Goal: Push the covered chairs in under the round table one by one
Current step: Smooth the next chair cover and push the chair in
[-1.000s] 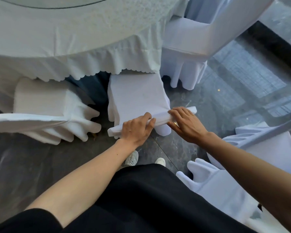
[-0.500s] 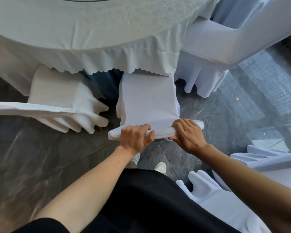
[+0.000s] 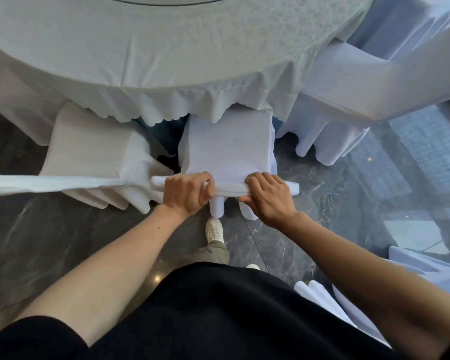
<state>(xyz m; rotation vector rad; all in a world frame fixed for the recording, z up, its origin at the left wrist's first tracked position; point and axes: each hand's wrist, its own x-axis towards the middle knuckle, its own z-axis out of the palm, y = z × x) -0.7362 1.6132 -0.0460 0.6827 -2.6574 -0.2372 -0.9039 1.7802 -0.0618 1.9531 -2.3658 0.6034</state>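
A white-covered chair (image 3: 229,144) stands straight ahead of me, its seat front tucked just under the scalloped hem of the round table's cloth (image 3: 166,74). My left hand (image 3: 186,190) and my right hand (image 3: 268,196) both grip the top edge of its backrest, fingers curled over it. A second covered chair (image 3: 89,149) sits at the left, its seat partly under the cloth and its backrest reaching to the left frame edge. A third covered chair (image 3: 348,81) stands at the right of the table, angled.
Dark glossy marble floor (image 3: 50,242) lies all around. Another covered chair (image 3: 413,289) stands close behind me at the right. My white shoe (image 3: 214,229) is just behind the middle chair's legs.
The middle chair has slid forward toward the table with both hands on its backrest, and its seat front now sits under the cloth hem. I have stepped closer.
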